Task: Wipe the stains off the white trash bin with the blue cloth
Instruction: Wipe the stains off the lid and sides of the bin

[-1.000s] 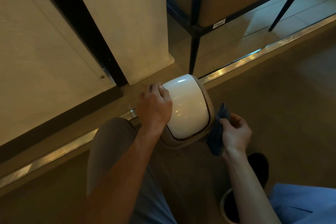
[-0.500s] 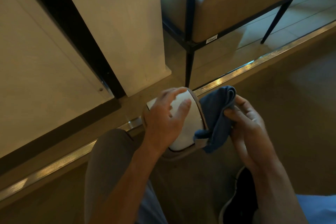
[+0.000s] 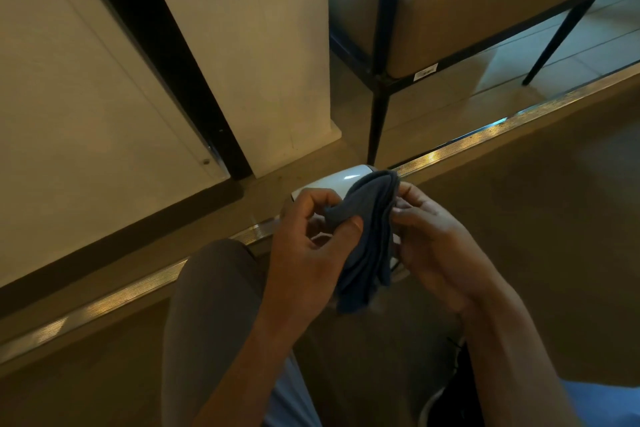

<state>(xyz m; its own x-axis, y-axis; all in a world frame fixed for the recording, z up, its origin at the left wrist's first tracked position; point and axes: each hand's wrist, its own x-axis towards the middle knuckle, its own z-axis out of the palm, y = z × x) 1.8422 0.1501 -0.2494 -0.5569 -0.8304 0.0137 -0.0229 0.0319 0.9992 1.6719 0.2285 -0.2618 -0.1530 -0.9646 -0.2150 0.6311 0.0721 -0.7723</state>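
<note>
The white trash bin (image 3: 341, 179) stands on the floor in front of me, with only the far part of its rounded lid showing behind my hands. Both hands hold the blue cloth (image 3: 363, 239) above the bin. My left hand (image 3: 308, 246) pinches a fold of it between thumb and fingers. My right hand (image 3: 436, 239) grips the cloth's right edge with its fingertips. The cloth hangs folded in several layers between them and hides most of the lid.
A white wall panel (image 3: 242, 55) with a black gap rises at the left. A black-framed chair (image 3: 384, 73) stands just behind the bin. A metal floor strip (image 3: 485, 135) runs diagonally. My knee (image 3: 214, 288) and a dark shoe (image 3: 453, 399) are close below.
My left hand left the bin's lid and took hold of the cloth. My right hand lifted the cloth from the bin's right side to above the lid.
</note>
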